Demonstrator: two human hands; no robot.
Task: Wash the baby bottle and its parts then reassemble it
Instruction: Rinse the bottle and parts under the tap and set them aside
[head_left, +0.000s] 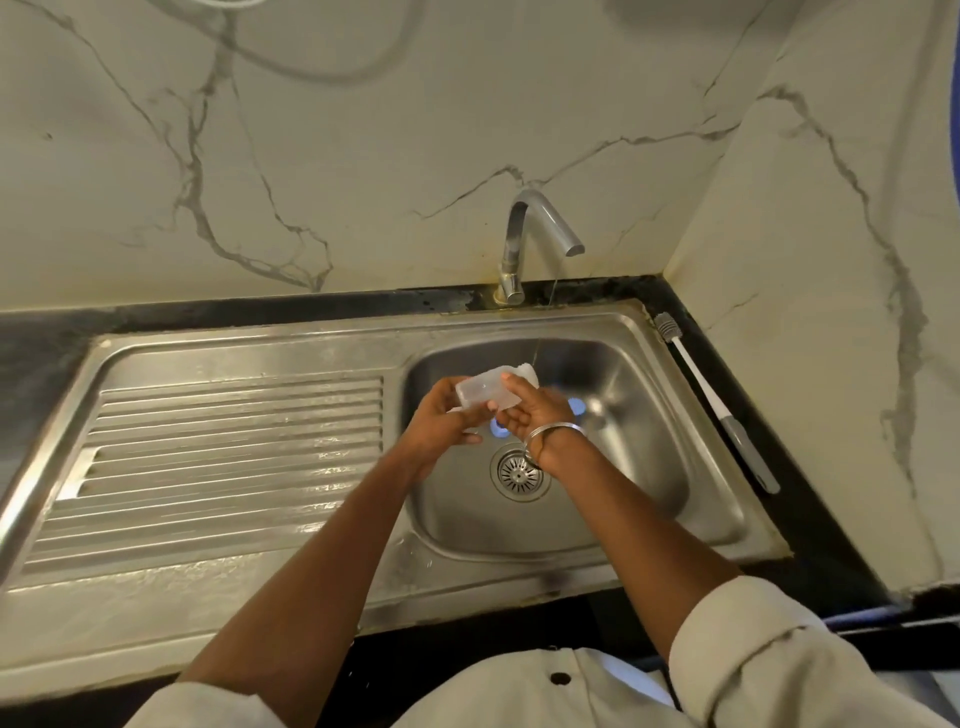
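Both forearms reach over the sink (675, 530) basin. Left hand (441, 421) and right hand (535, 410) together grasp the clear baby bottle (485, 389), fingers (514, 382) wrapped round it, held tilted above the drain (519, 474). A blue part (576, 406) lies in the basin, partly hidden behind the right hand. Thin water stream falls from the faucet (535, 228). Bottle brush (711, 400) rests on the dark counter (810, 499), right of the sink.

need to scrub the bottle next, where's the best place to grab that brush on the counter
Grip the bottle brush by its thick grey handle, the end nearest you, coming from above with the right hand. It lies flat on the black counter right of the sink, bristle head toward the wall.
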